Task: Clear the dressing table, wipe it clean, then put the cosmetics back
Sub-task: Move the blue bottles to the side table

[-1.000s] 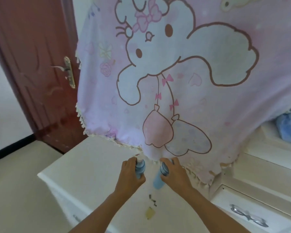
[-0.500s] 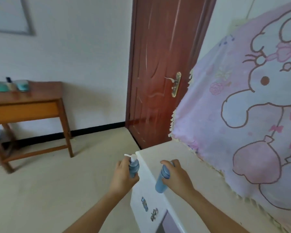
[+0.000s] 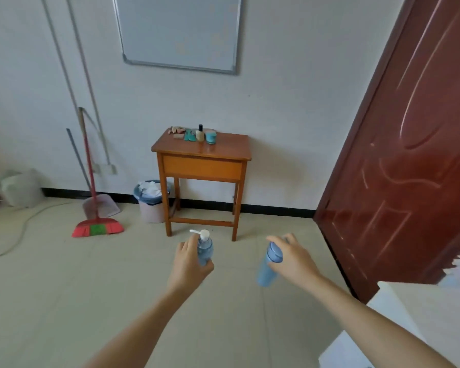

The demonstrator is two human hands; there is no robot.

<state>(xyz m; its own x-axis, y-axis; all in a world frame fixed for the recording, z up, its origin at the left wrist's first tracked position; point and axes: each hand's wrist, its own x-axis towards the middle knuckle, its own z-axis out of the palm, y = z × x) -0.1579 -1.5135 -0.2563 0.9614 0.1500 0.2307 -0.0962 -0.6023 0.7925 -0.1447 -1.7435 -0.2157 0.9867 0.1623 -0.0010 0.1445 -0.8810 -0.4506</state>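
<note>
My left hand (image 3: 189, 261) grips a blue pump bottle (image 3: 205, 248) with a white pump head, held upright over the floor. My right hand (image 3: 292, 258) grips a light blue capped bottle (image 3: 267, 265), tilted with its cap up. A corner of the white dressing table (image 3: 409, 314) shows at the lower right, behind both hands. Ahead stands a small wooden table (image 3: 223, 147) against the wall. It carries several cosmetics (image 3: 198, 134), among them a dark-capped bottle and a teal jar.
A dark red door (image 3: 409, 155) stands open on the right. Beside the wooden table sits a waste bin (image 3: 150, 200). A red broom (image 3: 97, 227) and dustpan lean on the wall at the left, near a cable on the tiled floor. A whiteboard (image 3: 178, 30) hangs above.
My view has swung left, away from the dressing table and pink cloth, toward the wooden table. Both hands have carried the bottles off the dressing table and out over the floor.
</note>
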